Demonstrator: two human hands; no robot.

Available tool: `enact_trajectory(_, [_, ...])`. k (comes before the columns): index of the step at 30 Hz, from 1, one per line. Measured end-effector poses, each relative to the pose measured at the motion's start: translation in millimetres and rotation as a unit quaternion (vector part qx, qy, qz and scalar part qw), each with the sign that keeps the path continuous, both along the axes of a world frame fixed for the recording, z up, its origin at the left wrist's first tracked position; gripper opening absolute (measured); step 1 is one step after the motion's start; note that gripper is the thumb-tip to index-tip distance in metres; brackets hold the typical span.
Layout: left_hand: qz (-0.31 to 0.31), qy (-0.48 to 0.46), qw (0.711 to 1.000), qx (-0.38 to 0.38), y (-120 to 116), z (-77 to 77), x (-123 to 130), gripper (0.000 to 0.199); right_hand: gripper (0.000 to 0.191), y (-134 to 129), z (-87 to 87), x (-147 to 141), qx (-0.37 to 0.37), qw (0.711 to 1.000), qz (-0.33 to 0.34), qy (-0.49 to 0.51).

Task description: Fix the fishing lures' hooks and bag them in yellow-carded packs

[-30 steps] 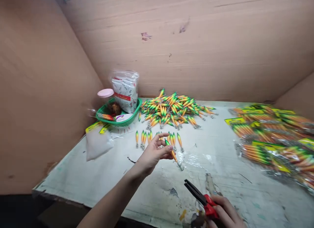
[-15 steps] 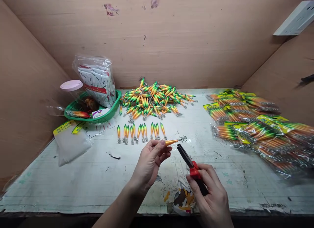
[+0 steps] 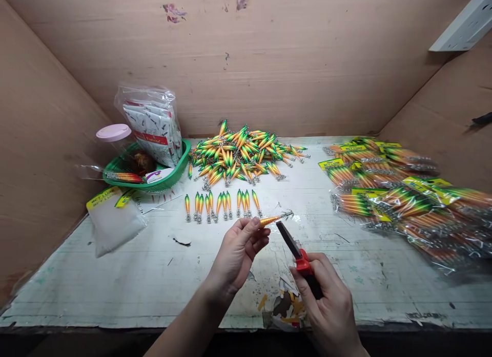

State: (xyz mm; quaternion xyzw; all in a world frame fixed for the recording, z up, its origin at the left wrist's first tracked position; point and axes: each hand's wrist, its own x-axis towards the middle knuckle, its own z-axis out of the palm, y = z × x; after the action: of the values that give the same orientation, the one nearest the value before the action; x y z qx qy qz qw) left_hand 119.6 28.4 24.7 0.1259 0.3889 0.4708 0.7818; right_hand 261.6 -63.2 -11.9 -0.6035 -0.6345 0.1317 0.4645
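Note:
Between the thumb and fingers of my left hand (image 3: 240,249) is an orange fishing lure (image 3: 269,221), its metal hooks pointing right. My right hand (image 3: 328,295) is closed round the handles of red and black pliers (image 3: 303,262). The tips of the pliers are close to the hook end of the lure; whether they touch it I cannot tell. Beyond my left hand lies a row of several green and orange lures (image 3: 224,205), hooks toward me. A large pile of the same lures (image 3: 238,154) is behind the row.
Bagged lures with yellow labels (image 3: 407,203) are heaped on the right. At the left a green basket (image 3: 171,180) holds packets and a pink-lidded jar (image 3: 113,133). Near it are clear bags (image 3: 115,226). Torn paper scraps (image 3: 288,308) lie at the front edge.
The pliers have moved slightly up with my right hand, and their jaws look more closed. My left hand still holds the lure. The whole view has shifted a little.

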Motion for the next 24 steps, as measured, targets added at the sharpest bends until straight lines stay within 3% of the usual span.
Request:
enact_trajectory(4, [0.039, 0.028, 0.999, 0.012, 23, -1.8, -12, 0.015, 0.011, -7, -7.0, 6, -0.003, 0.998, 0.064, -0.001])
enact_trajectory(7, [0.092, 0.072, 0.991, 0.058, 50, 4.3, -28, 0.015, 0.006, -10, -17.8, 12, -0.015, 0.991, 0.112, -0.075])
enact_trajectory(10, [0.081, 0.096, 0.987, 0.096, 59, 13.7, -35, 0.021, 0.007, -8, -26.1, 9, -0.041, 0.997, 0.054, -0.036])
enact_trajectory(13, [0.032, 0.076, 0.994, 0.077, 40, 16.9, -23, 0.025, 0.010, 4, -24.7, -2, -0.040, 0.986, -0.045, 0.157])
enact_trajectory(15, [0.004, 0.030, 0.999, 0.013, 20, 15.4, -9, 0.018, 0.015, 16, -18.7, -10, -0.011, 0.952, -0.099, 0.291])
enact_trajectory(17, [-0.010, -0.018, 0.998, -0.060, 2, 13.5, 6, 0.006, 0.021, 29, -11.1, -17, 0.009, 0.911, -0.108, 0.399])
enact_trajectory(20, [-0.002, -0.074, 0.989, -0.132, -15, 12.2, 23, 0.009, 0.025, 44, -1.7, -22, 0.012, 0.869, -0.085, 0.488])
enact_trajectory(24, [0.009, -0.096, 0.985, -0.143, -22, 11.2, 30, 0.012, 0.023, 49, 3.9, -24, 0.007, 0.843, -0.097, 0.528])
